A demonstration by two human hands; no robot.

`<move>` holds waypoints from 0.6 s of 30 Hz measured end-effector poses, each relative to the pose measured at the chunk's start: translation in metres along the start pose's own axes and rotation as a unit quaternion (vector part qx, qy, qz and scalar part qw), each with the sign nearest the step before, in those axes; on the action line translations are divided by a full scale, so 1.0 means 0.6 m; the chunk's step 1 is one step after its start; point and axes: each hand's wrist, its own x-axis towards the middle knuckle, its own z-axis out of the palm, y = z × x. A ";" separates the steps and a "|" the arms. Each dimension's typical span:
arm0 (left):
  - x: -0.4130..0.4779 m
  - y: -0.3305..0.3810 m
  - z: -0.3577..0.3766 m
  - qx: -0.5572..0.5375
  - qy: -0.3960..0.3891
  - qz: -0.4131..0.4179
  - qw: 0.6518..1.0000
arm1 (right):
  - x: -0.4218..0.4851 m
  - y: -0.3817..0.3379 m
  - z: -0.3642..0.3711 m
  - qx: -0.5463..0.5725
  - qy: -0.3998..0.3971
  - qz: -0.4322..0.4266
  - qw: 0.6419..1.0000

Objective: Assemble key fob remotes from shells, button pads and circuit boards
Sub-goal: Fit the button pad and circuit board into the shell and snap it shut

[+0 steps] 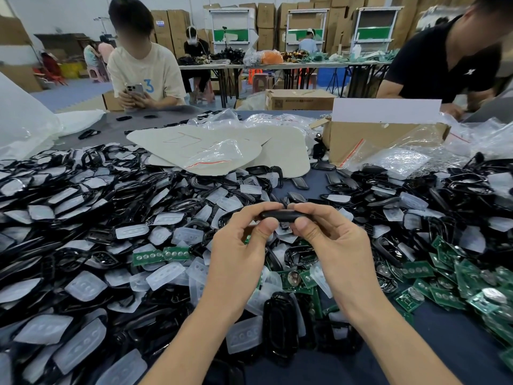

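A black key fob point(282, 215) is held edge-on above the table, pinched at both ends. My left hand point(244, 240) grips its left end between thumb and fingers, and my right hand point(330, 240) grips its right end the same way. Under and around my hands lies a deep pile of black shells point(91, 207) mixed with translucent white button pads point(86, 286). Green circuit boards point(444, 290) are heaped at the right, with two more point(161, 255) lying left of my left hand. Several closed black fobs point(280, 329) rest between my forearms.
An open cardboard box point(385, 134) with plastic bags point(402, 159) stands at the back right. Beige sheets point(222, 145) lie at the back centre. A seated person with a phone point(144, 70) faces me; another person point(449, 59) leans in at the right.
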 end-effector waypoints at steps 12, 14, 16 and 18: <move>0.002 -0.002 -0.001 0.012 0.006 0.016 1.000 | -0.007 -0.005 0.005 -0.012 -0.016 -0.015 1.000; 0.002 -0.002 0.000 0.009 0.015 0.015 1.000 | -0.007 -0.004 0.005 -0.015 -0.019 -0.019 1.000; 0.002 -0.001 0.000 0.005 0.017 0.015 1.000 | -0.007 -0.004 0.005 -0.019 -0.022 -0.022 0.999; 0.002 0.000 0.000 -0.007 0.016 0.008 1.000 | -0.006 -0.003 0.003 -0.028 -0.022 -0.027 0.999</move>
